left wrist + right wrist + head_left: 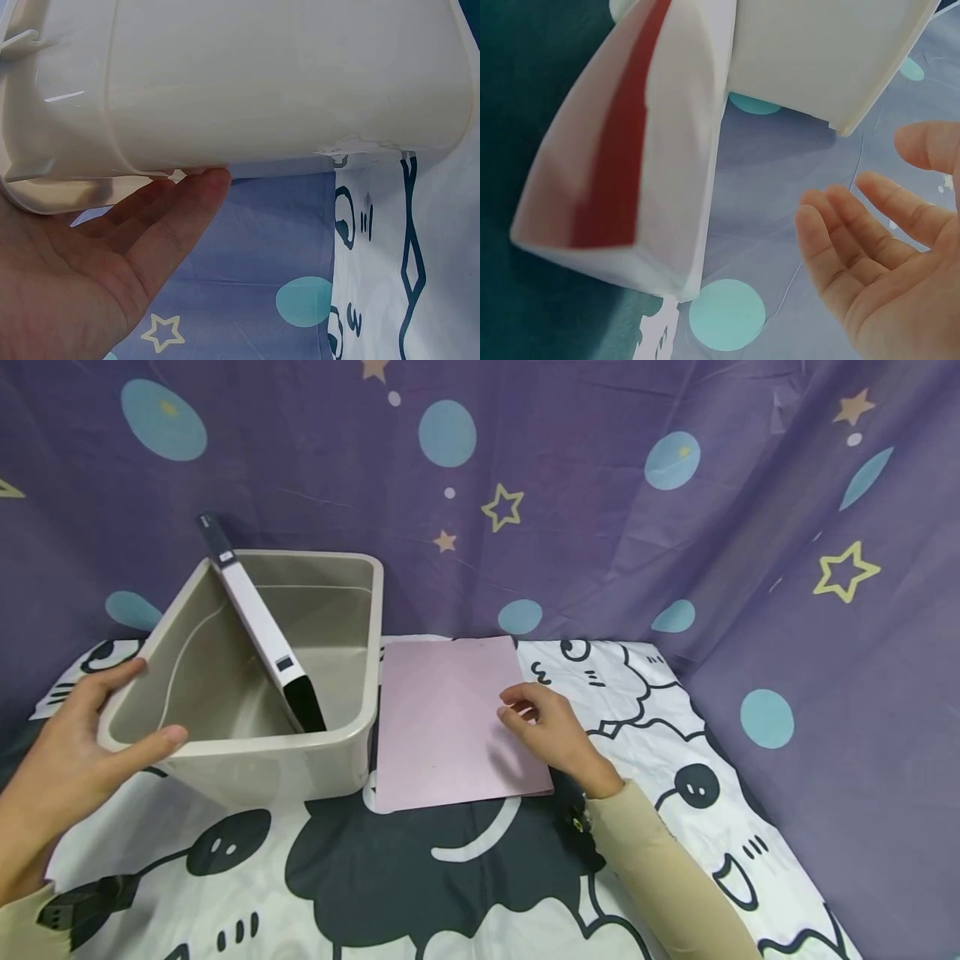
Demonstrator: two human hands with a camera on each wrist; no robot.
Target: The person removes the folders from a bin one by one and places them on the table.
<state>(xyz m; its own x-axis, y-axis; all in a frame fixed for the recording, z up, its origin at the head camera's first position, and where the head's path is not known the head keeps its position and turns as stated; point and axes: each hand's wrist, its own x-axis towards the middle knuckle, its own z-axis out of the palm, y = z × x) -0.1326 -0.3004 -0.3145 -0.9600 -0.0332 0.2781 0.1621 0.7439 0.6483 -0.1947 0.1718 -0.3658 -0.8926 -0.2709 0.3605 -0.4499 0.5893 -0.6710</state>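
Observation:
A beige plastic bin [277,768] stands at the left in the head view. My left hand [82,760] holds its front left corner, the thumb over the front rim and the fingers along the outer left side. In the left wrist view, the fingers of this hand [127,255] touch the bin wall [262,82]. A slim book-like thing [258,614] with a white spine and black ends leans in the bin. Just above the right side of a flat pink rectangle [446,718], perhaps a folder or book, hovers my right hand [551,727], fingers loosely bent and holding nothing.
The pink rectangle's edge [615,172] shows a red stripe in the right wrist view. Beneath everything lies a white and dark cartoon-print cloth [390,877]. A purple curtain [577,568] with stars and blue spots hangs behind and along the right.

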